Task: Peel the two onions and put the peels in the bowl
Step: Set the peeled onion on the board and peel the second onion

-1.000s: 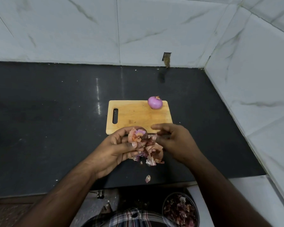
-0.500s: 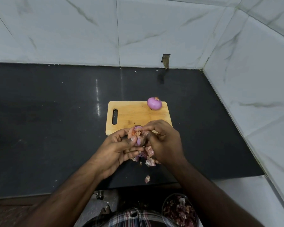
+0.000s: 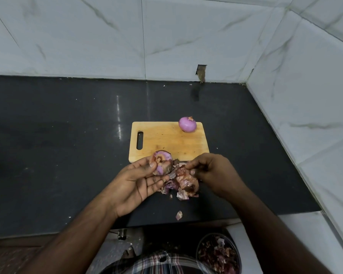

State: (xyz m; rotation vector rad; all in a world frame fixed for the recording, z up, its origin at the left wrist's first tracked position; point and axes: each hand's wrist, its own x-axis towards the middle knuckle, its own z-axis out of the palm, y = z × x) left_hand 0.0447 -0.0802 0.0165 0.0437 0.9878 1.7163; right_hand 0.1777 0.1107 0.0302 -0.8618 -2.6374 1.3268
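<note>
Peels fill the bowl [image 3: 238, 252] at the bottom edge, and more peels [image 3: 183, 183] lie on the counter [image 3: 67, 155]. Left hand [image 3: 139, 184] holds a half-peeled onion [image 3: 161, 162] with thumb and fingers around it. Right hand [image 3: 212, 173] pinches a peel. Farther, a peeled onion [image 3: 187, 124] sits on the board [image 3: 166, 141].

my two bare forearms without sleeves, my left hand [image 3: 141, 182], my right hand [image 3: 212, 173], my checked plaid cloth garment [image 3: 162, 264] at the waist
</note>
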